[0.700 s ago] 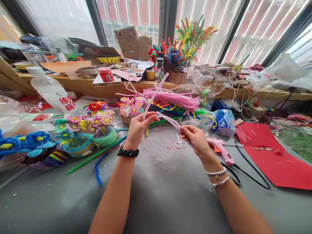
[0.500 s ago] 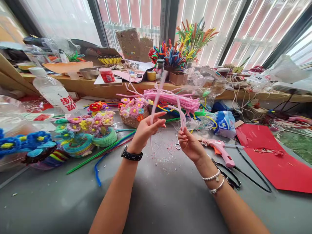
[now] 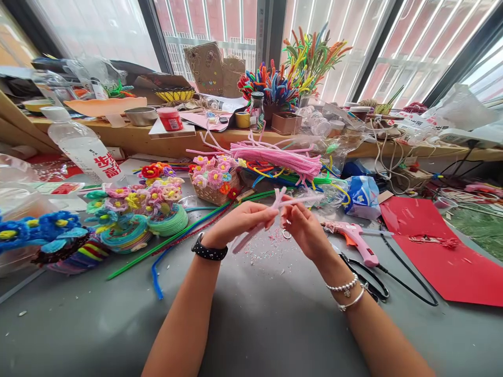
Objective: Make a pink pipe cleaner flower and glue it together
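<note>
While both hands are raised above the grey table (image 3: 275,330), the left hand (image 3: 247,219) is closed on some pale pink fuzzy stems (image 3: 244,241). These stems pass through its grasp: their lower ends point down to the left under the palm, and short tips stand up beyond the fingertips. The right hand (image 3: 308,230) is just beside it, with fingers bent near the same stems — one blurred length stretches across toward the right — but I cannot tell whether these fingers pinch it.

Below the right hand, a ring of the scissors (image 3: 286,234) can be seen; the remaining part is mostly hidden. To the right lies a pink glue gun (image 3: 357,243), near a red sheet (image 3: 440,262). Behind the hands rests a thick bundle of pink stems (image 3: 283,157), with a basket of small flowers (image 3: 214,192) at its left. Green sticks (image 3: 157,255) lie slantwise on the left side.
</note>
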Available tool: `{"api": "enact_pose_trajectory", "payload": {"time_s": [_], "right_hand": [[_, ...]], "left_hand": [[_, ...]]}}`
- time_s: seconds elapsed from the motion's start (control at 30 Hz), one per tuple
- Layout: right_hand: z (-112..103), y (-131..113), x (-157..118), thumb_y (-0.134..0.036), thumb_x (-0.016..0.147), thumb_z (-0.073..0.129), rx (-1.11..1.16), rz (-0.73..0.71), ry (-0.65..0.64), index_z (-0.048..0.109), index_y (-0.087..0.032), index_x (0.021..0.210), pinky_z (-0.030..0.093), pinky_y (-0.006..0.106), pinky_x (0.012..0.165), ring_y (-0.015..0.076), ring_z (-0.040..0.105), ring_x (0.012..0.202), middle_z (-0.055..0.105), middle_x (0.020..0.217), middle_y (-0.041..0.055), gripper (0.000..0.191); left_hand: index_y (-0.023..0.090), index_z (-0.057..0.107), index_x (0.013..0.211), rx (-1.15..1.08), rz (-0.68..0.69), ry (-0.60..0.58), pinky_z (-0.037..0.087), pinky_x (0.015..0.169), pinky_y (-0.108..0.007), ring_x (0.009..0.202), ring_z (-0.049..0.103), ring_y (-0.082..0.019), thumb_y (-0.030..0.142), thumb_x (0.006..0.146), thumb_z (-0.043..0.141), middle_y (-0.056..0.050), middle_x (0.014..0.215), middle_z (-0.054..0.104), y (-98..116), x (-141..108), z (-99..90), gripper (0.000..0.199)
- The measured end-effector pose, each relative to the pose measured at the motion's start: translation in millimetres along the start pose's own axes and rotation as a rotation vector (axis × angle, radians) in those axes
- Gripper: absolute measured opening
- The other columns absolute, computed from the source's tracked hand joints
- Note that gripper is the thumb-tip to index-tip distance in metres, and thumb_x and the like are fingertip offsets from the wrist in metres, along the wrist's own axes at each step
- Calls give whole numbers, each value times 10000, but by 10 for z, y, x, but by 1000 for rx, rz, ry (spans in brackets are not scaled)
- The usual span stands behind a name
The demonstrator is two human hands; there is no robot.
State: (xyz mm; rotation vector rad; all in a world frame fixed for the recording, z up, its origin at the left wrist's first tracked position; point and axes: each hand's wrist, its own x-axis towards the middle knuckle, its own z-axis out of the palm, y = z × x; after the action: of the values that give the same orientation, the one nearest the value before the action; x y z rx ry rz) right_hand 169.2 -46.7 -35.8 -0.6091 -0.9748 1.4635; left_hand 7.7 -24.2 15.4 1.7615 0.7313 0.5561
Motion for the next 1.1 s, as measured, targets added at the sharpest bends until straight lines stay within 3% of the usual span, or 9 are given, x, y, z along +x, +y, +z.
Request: {"api": "enact_pose_trajectory", "payload": {"time_s": [0.1,0.2,0.3,0.43,0.57,0.63,0.8,0.93,1.1], "right_hand": [[-55,-39,23,-356,653,657,24,-39,87,658,-207,810,432,150,534,35,489,537,568,608,-41,216],[-152,-111,64,-352,617,686,135,-68,228,662,-183,738,448,118,509,22,505,513,572,566,-50,209],[-288,-221,114,-350,629,674,312,-128,373,648,-191,697,466,97,508,9,521,513,570,558,-68,174],[-417,-317,146,-357,658,648,406,-178,473,633,-200,683,480,85,515,8,551,547,592,591,-62,159],[-431,-307,144,-376,672,628,406,-148,479,633,-194,704,488,83,511,16,572,559,599,584,-58,185],[-422,-296,141,-368,689,616,416,-126,459,631,-190,703,475,65,480,7,568,541,610,595,-58,179],[-396,-291,136,-334,712,607,416,-76,439,632,-198,691,455,36,446,-5,578,538,645,630,-60,140],[-389,-267,130,-325,705,619,352,-63,397,636,-227,684,492,97,515,26,596,611,657,682,-61,102],[-407,-245,111,-352,727,588,219,-100,325,620,-271,713,485,184,636,53,580,698,625,682,-73,88]], "left_hand": [[130,496,565,66,-67,-143,208,433,-195,453,298,-49,438,776,423,46,491,360,10,4,7,381],[128,546,588,96,-82,-155,230,428,-188,448,325,-49,431,758,456,43,483,386,-2,-7,-40,359],[133,583,578,65,-26,-39,298,445,-183,475,396,-53,385,733,508,18,560,483,-45,-37,-137,306],[135,604,643,-216,28,233,412,563,-205,657,543,-108,353,732,522,-56,784,608,-143,-22,-233,250],[137,568,735,-500,67,537,393,488,-184,569,535,-81,317,759,500,-40,718,606,-232,62,-251,194],[135,553,740,-564,110,606,336,422,-157,461,454,-44,289,760,501,8,589,538,-259,91,-250,163],[128,548,744,-461,49,535,213,359,-139,362,260,-5,325,705,582,89,448,312,-263,120,-199,204],[124,544,746,-328,-29,496,190,350,-151,362,268,-1,367,675,605,69,483,413,-242,150,-130,261],[123,520,662,-417,33,601,200,354,-166,358,266,4,387,657,606,30,555,527,-264,161,-147,278]]}}
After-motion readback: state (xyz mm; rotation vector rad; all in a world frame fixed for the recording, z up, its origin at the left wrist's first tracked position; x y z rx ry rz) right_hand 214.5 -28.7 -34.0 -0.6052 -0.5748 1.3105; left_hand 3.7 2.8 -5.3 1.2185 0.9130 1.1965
